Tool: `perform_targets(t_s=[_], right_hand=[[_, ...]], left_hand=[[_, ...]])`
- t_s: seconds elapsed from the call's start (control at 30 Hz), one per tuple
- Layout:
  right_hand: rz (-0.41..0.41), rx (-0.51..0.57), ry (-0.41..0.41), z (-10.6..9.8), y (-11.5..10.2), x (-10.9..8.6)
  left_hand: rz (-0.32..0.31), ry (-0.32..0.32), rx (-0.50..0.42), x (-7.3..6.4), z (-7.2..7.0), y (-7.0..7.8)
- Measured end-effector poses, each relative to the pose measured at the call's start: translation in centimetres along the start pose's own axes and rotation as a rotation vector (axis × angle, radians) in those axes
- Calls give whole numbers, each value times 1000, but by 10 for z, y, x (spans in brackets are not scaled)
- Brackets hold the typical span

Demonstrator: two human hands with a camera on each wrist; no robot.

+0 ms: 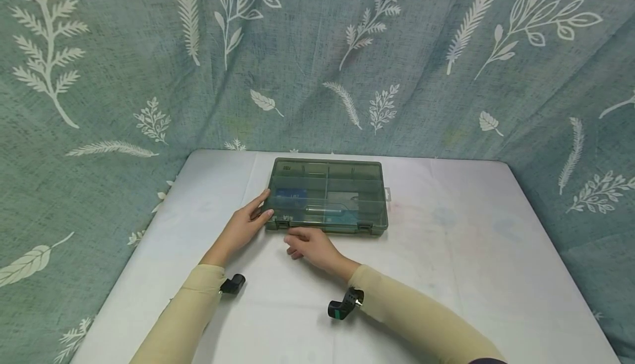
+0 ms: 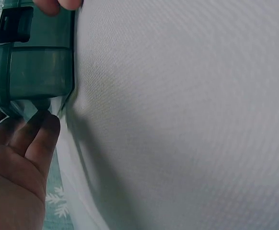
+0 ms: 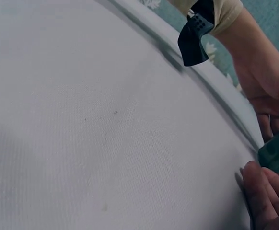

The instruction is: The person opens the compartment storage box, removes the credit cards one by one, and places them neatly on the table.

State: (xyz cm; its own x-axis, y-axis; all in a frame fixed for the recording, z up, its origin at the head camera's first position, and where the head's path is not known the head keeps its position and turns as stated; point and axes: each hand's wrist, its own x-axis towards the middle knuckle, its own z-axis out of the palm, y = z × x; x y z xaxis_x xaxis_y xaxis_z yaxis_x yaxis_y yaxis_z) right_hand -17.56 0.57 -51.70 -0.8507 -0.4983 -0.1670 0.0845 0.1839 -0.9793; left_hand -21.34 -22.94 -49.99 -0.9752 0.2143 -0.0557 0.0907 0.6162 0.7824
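Note:
A dark green see-through compartment box (image 1: 302, 170) lies on the table with its lid down. Through the lid show a dark blue card (image 1: 291, 194) at the left and a light-blue flat piece (image 1: 342, 216) towards the front right. My left hand (image 1: 241, 227) grips the box's left end near the front corner, thumb on top and fingers along the side. Just in front of the box, my right hand (image 1: 313, 247) has loosely bent fingers, its fingertips right at the front wall close to the left front latch (image 1: 283, 224).
White cloth covers the table (image 1: 446, 253). A second front latch (image 1: 365, 226) and a clear tab (image 1: 388, 194) on the right side belong to the box. Leaf-patterned green curtain (image 1: 317, 77) hangs behind and at both sides. Black wrist cameras (image 1: 345, 304) jut from both sleeves.

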Motion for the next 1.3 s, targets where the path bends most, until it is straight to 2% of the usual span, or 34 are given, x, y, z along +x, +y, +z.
perform_targets(t_s=[0.17, 0.3, 0.47, 0.77, 1.03, 1.3], right_hand=[[14, 119, 8, 3, 1, 5], [25, 174, 25, 8, 2, 8], [55, 227, 82, 13, 0, 12], [108, 409, 164, 21, -2, 15], [186, 502, 201, 26, -7, 17], [202, 516, 223, 28, -8, 18]], left_hand=[[6, 8, 8, 1, 0, 1], [9, 10, 16, 0, 0, 0], [15, 12, 13, -1, 0, 0], [8, 12, 10, 0, 1, 2], [8, 10, 6, -1, 1, 1], [7, 14, 1, -1, 0, 2]])
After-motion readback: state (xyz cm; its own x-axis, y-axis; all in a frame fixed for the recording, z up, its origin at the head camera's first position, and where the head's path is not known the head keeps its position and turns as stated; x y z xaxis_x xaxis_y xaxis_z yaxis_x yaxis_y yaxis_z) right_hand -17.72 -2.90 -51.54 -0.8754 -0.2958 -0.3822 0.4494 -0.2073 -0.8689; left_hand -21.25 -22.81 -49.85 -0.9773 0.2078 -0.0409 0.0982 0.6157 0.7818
